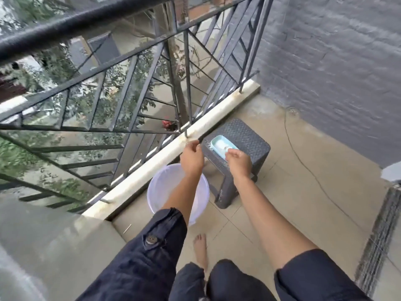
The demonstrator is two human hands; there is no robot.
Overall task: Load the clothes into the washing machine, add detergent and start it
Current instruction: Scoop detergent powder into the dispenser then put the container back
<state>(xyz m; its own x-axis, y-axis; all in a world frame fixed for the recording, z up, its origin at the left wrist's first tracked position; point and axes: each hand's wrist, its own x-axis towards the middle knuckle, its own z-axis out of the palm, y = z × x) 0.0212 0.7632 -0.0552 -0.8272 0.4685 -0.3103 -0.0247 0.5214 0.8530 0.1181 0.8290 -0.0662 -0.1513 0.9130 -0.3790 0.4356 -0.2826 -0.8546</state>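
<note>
A pale blue tray (217, 141) with white detergent in it lies on a dark grey plastic stool (245, 137) on a balcony. My right hand (237, 160) reaches into the near end of the tray, fingers curled down onto the white contents. My left hand (192, 156) hovers left of the stool, above a white bucket (158, 192), its fingertips pinched together; what they hold is too small to tell. No washing machine or clothes are in view.
A dark metal railing (130, 88) on a pale curb (173, 146) bounds the balcony on the left. A grey wall (336, 72) closes the far right. A thin wire (303, 161) runs across the tiled floor. My bare foot (200, 250) stands behind the bucket.
</note>
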